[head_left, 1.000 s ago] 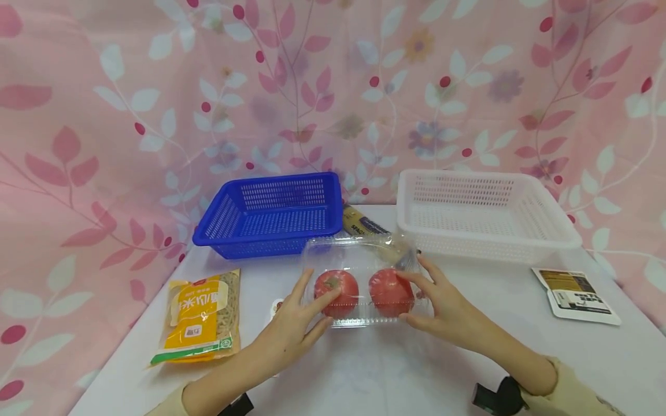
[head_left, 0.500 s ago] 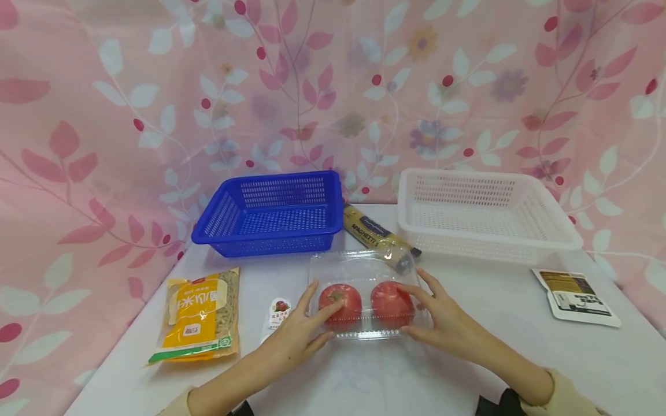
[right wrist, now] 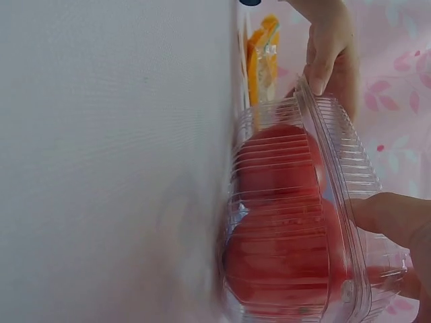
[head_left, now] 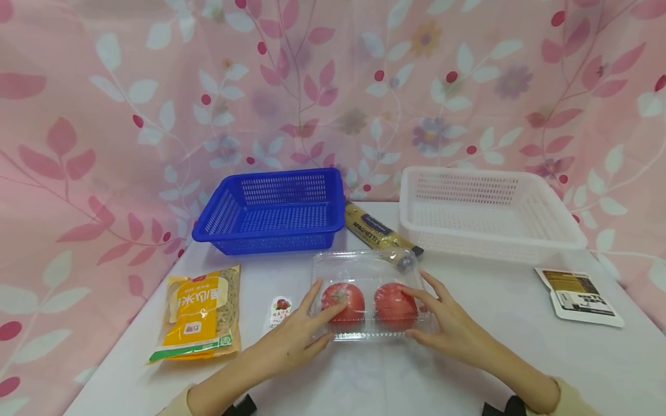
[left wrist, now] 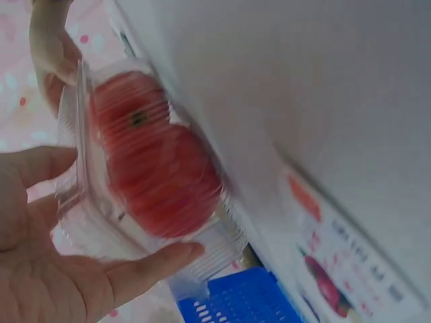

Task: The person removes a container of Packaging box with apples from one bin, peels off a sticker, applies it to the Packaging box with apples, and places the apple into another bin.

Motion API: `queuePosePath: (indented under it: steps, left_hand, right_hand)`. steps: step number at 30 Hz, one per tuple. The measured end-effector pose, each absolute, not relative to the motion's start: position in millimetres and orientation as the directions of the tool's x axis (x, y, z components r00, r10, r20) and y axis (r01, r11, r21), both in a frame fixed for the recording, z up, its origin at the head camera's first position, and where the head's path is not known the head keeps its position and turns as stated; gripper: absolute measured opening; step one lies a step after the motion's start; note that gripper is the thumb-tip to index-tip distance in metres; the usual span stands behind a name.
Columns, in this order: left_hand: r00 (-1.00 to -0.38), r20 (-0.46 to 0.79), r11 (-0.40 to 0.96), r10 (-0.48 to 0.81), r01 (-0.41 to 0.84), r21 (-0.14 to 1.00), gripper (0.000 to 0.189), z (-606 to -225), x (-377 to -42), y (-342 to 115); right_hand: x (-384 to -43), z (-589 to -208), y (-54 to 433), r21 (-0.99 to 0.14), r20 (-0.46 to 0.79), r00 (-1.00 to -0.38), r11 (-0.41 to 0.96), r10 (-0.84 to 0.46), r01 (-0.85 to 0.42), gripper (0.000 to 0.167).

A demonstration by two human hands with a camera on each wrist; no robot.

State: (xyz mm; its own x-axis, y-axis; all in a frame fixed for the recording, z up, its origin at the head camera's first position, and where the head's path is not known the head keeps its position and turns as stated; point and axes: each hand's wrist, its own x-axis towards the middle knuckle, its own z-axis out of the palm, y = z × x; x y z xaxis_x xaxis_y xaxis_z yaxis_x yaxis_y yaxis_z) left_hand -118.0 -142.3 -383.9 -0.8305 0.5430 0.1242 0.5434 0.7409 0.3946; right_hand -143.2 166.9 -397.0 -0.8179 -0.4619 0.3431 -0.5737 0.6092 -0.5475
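Note:
A clear plastic clamshell box [head_left: 340,264] with two red tomatoes [head_left: 399,309] inside lies at the middle of the white table. My left hand [head_left: 298,334] grips its left side, fingers over the lid and thumb by the front rim. On the opposite side, my right hand [head_left: 454,323] holds the box in much the same way. In the left wrist view, the thumb and fingers spread around one end of the box, next to the tomatoes [left wrist: 165,182]. The right wrist view shows the thumb pressing on the closed rim [right wrist: 353,249].
Behind stand a blue basket [head_left: 281,245] and a white basket [head_left: 489,242], with a spaghetti pack [head_left: 377,228] between them. A yellow food bag [head_left: 200,315] lies left, near a small printed card [head_left: 280,312]. To the right is a flat pouch [head_left: 580,297].
Both hands have brought the box down and slightly nearer, and it then stays almost still. More of the spaghetti pack and the printed card shows now.

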Motion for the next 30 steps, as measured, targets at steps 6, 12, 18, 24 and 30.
queuePosePath:
  steps: [6,12,18,24,30]
  left_hand:
    - [-0.846,-0.006,0.788,0.533,0.494,0.368,0.057,-369,-115,-152]
    - [-0.876,0.092,0.829,0.474,0.479,0.288,0.036,-353,-114,-171]
    - [-0.921,0.038,0.884,0.388,0.384,0.265,0.036,-351,-117,-199]
    - [-0.947,-0.129,0.948,0.295,0.273,0.165,0.047,-357,-111,-230]
    - [-0.925,-0.174,0.929,0.338,0.298,0.217,0.063,-365,-116,-240]
  right_hand:
    - [-143,-397,169,-0.488,0.351,-0.806,0.641,-0.477,-0.592,0.067]
    - [-144,-394,174,-0.454,0.376,-0.795,0.654,-0.475,-0.605,0.060]
    - [-143,-392,176,-0.440,0.421,-0.789,0.660,-0.448,-0.609,0.048]
    - [-141,-393,176,-0.424,0.468,-0.773,0.659,-0.428,-0.622,0.059]
    - [-143,-391,176,-0.395,0.512,-0.747,0.656,-0.423,-0.643,0.063]
